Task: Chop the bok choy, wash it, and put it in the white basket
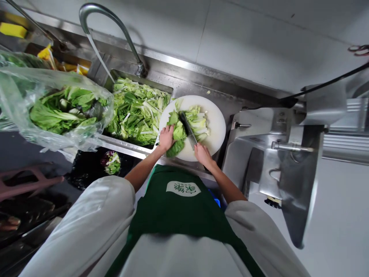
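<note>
Steady the leafy greens (179, 131) on the left of the round cutting board (216, 125), held down under the left hand (167, 137), tucking fingertips clear of the knife (187, 125) gripped in the right hand (203, 154).

A pale tiled wall (245, 42) spans the top of the frame. A pink stool (49, 180) and grey floor (17, 149) occupy the left side.

Glossy metal knife (188, 127), smooth plastic cutting board (217, 125)
</note>
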Motion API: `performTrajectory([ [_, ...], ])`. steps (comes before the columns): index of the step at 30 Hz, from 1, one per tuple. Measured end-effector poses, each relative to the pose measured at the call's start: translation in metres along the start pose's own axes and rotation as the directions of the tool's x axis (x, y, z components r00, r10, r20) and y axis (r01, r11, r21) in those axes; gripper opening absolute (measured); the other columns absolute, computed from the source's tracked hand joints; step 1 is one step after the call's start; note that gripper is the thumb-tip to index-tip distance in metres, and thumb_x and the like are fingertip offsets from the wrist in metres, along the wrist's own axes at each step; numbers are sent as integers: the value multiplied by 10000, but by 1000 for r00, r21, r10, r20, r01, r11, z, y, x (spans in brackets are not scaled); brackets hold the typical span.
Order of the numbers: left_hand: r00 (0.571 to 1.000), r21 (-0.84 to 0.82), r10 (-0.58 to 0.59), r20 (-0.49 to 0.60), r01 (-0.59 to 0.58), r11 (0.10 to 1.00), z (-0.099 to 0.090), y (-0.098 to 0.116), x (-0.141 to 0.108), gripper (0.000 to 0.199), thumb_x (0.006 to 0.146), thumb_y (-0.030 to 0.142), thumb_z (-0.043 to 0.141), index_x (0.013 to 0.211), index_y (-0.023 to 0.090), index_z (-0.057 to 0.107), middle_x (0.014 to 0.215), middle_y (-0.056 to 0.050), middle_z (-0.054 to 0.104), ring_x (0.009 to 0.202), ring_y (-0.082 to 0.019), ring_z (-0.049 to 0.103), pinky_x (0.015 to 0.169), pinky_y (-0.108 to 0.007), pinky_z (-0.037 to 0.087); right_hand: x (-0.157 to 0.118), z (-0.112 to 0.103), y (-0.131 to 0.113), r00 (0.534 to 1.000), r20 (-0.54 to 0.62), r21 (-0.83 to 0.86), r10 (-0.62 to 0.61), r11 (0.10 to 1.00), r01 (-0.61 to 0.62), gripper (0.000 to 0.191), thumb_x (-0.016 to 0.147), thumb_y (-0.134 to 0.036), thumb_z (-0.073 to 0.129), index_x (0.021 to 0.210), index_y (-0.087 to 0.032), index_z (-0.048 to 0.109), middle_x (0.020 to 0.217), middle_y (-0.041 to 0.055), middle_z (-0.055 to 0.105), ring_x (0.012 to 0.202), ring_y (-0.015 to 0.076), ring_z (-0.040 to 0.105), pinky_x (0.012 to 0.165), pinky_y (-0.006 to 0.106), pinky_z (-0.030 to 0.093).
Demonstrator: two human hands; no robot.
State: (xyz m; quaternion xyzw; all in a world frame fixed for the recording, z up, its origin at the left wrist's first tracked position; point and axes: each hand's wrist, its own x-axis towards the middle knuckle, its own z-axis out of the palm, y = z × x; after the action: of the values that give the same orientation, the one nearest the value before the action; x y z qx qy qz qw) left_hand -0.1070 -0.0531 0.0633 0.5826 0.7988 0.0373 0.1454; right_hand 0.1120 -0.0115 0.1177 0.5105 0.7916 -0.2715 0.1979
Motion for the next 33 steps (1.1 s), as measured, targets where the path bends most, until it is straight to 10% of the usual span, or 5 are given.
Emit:
performTrajectory([
  [10,782,-139,-623,-32,613,777,-73,-178,36,906,805,680,745,1453,143,409,1473,-194,487,1335,-361,496,1063,-514,489,-4,6,-4,998,-48,-24,-29,999,28,340,1099,-235,325,1288,-71,555,1077,199,737,985,270,730,840,309,503],
  [14,740,-50,-670,58,673,738,-89,-196,42,974,677,621,850,1453,153,493,1571,-241,423,1402,-457,437,1052,-607,459,-26,-7,7,996,-72,-16,-62,998,61,338,1102,-292,344,1233,-115,601,1022,163,750,915,254,725,805,299,473],
  [22,956,-316,-192,-220,116,942,-91,-47,109,628,968,500,520,1428,78,582,1459,-187,585,1375,-317,523,1205,-456,365,-104,-4,67,938,-289,253,193,960,-120,340,1069,-365,370,1128,-144,621,946,142,743,876,265,698,728,285,406],
  [28,943,-87,76,324,-50,995,-60,112,111,1288,738,816,670,1690,143,124,1712,-263,128,1529,-571,163,1183,-763,134,-116,18,96,841,-283,453,460,837,-306,379,1050,-404,352,1060,-154,635,839,128,707,819,259,651,712,292,384],
  [33,959,175,68,274,-119,977,-10,143,49,1394,674,718,804,1695,178,25,1716,-266,-69,1534,-602,-46,1118,-830,164,-119,37,102,826,-238,522,511,784,-335,383,1055,-404,351,1087,-159,643,879,122,701,812,241,620,715,289,363],
])
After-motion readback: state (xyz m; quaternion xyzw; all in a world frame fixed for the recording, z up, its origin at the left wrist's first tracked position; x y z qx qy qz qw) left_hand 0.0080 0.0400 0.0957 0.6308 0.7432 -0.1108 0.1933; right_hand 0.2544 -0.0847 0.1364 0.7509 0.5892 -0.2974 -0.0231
